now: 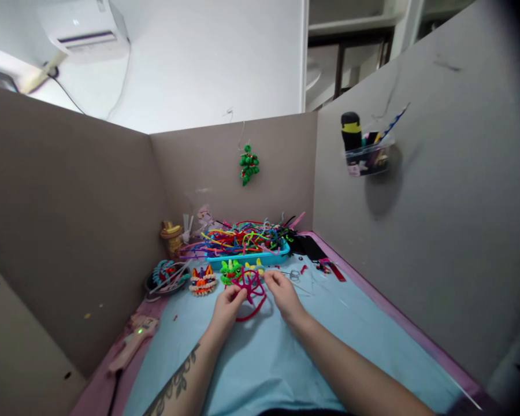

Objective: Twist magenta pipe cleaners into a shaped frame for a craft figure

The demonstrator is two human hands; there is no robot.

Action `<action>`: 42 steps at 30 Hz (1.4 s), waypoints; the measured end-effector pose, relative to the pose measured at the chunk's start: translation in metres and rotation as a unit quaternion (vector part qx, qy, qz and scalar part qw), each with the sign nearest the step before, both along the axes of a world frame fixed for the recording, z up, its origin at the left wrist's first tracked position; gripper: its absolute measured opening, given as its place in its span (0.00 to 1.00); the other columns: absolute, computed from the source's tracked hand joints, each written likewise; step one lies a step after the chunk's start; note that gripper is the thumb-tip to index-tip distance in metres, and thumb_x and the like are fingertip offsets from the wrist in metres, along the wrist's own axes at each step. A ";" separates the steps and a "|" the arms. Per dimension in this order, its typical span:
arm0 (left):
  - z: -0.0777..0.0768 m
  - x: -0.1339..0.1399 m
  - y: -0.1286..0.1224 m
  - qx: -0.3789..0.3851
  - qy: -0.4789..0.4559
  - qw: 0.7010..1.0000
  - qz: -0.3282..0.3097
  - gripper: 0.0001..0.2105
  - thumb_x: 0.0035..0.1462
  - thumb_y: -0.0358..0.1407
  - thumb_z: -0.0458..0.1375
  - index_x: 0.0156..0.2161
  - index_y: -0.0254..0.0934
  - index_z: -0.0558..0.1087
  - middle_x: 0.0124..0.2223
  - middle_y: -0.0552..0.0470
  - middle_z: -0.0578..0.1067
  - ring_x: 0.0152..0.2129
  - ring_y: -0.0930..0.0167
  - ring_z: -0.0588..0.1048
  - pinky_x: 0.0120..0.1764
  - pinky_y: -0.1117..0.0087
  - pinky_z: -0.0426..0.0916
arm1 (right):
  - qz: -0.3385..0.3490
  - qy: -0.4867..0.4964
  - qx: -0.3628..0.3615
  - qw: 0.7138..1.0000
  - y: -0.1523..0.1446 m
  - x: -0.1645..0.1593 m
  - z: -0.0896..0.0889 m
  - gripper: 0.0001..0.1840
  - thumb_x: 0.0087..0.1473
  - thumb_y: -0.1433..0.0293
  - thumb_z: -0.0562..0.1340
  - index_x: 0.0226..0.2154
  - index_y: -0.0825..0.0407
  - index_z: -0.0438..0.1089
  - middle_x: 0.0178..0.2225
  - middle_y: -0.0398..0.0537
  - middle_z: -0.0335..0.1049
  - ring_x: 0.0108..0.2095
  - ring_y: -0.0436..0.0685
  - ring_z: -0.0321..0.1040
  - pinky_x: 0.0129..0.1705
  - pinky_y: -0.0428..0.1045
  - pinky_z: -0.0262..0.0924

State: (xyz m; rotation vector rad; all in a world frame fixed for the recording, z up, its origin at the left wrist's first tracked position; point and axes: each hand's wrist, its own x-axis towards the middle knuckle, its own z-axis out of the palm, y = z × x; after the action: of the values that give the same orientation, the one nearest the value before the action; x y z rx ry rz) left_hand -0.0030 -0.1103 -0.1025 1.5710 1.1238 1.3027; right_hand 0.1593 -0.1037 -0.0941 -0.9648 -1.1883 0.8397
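Note:
A magenta pipe cleaner shape (253, 284), bent into loops and a star-like form, is held up over the blue table cover. My left hand (230, 305) pinches its left side between thumb and fingers. My right hand (282, 293) has its fingertips pressed together at the shape's upper right edge. A loose red-pink length curves below, between the two hands. Just behind stand a green fuzzy figure (231, 271) and a yellow one (255, 267), partly hidden by the shape. An orange and cream fuzzy figure (203, 281) sits to the left.
A blue tray (247, 260) heaped with colourful pipe cleaners stands at the back. Scissors (294, 275) lie right of my hands. A dark bowl (167, 283) and a pink glue gun (134, 346) are on the left. Grey partitions (234, 202) enclose the table; a clear holder (368, 159) hangs right.

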 end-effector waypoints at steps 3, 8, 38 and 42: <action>0.005 0.001 -0.001 0.004 0.004 1.000 0.005 0.15 0.48 0.45 0.58 0.22 0.34 0.68 0.21 0.56 0.68 0.21 0.74 0.64 0.27 0.74 0.57 | 0.003 -0.004 0.010 1.000 0.000 0.000 0.001 0.19 0.47 0.54 0.58 0.27 0.54 0.69 0.29 0.47 0.69 0.34 0.56 0.63 0.40 0.50 0.58; 0.010 0.003 -0.004 0.009 0.013 1.000 0.005 0.16 0.47 0.46 0.58 0.22 0.34 0.68 0.20 0.56 0.68 0.21 0.74 0.64 0.27 0.74 0.58 | -0.004 0.006 0.007 1.000 0.003 0.001 0.005 0.18 0.47 0.55 0.58 0.27 0.53 0.69 0.29 0.47 0.69 0.34 0.56 0.63 0.40 0.50 0.58; 0.004 0.007 -0.007 0.008 0.021 1.000 -0.006 0.13 0.48 0.43 0.58 0.22 0.34 0.68 0.21 0.56 0.66 0.20 0.74 0.63 0.26 0.75 0.57 | 0.001 -0.061 0.023 0.998 -0.006 0.000 0.011 0.14 0.49 0.58 0.57 0.29 0.53 0.68 0.32 0.49 0.68 0.36 0.58 0.64 0.36 0.49 0.59; 0.006 0.005 -0.009 0.019 0.029 0.999 -0.008 0.13 0.50 0.42 0.57 0.23 0.34 0.68 0.21 0.56 0.66 0.21 0.74 0.62 0.27 0.74 0.57 | -0.029 -0.112 0.068 0.991 -0.011 0.000 0.012 0.08 0.49 0.66 0.57 0.32 0.51 0.68 0.37 0.49 0.66 0.42 0.59 0.63 0.42 0.51 0.58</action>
State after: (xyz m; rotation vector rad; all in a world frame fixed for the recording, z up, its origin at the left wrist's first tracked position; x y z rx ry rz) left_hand 0.0019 -0.1190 -0.0961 1.6523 1.1264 1.2821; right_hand 0.1594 -0.1151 -0.0822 -0.9938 -1.3847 0.6067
